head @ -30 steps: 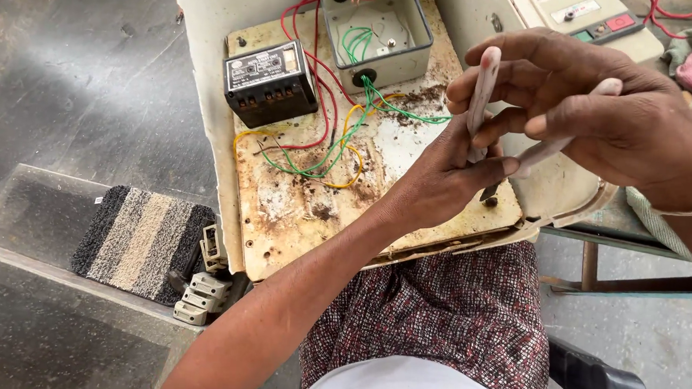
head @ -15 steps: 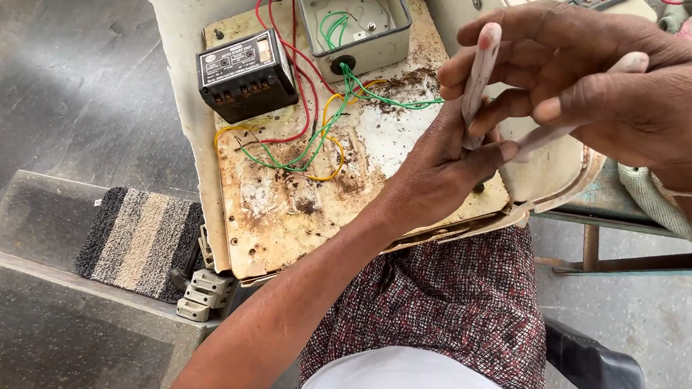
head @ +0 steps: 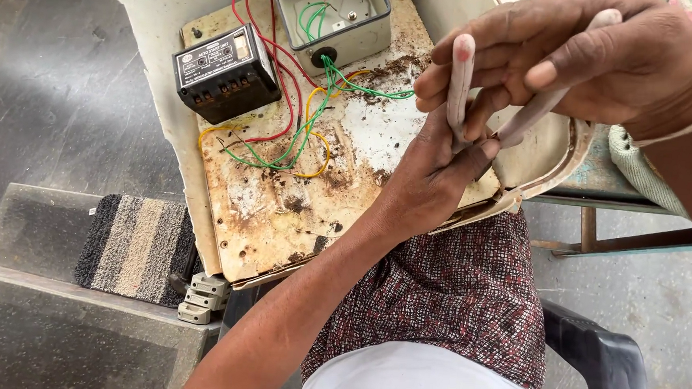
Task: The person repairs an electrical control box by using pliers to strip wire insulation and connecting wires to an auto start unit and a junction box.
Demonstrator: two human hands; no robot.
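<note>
- Grey concrete floor (head: 44, 84) fills the left of the head view, with a striped mat (head: 134, 246) lying on a low step near the left edge.
- Across my lap rests a stained, rusty metal panel (head: 282, 207), tilted away from me, its near edge over my patterned cloth (head: 443, 302).
- On the far left of the panel sits a black control box (head: 224, 71); to its right, at the far edge, an open grey junction box (head: 332, 16).
- Red, green and yellow wires (head: 302, 129) run from both boxes and loop loosely over the middle of the panel.
- My right hand (head: 597, 62) is closed around the pale handles of a pair of pliers (head: 478, 91), held upright above the right part of the panel.
- My left hand (head: 434, 171) reaches up from below, thumb and fingers touching the lower part of the pliers; I cannot tell whether it grips anything there, since the tool's tip is hidden.
- Near the panel's lower left corner, small grey connector blocks (head: 202, 297) lie on the step.
- At the near right shows the edge of a dark plastic chair (head: 598, 358).
</note>
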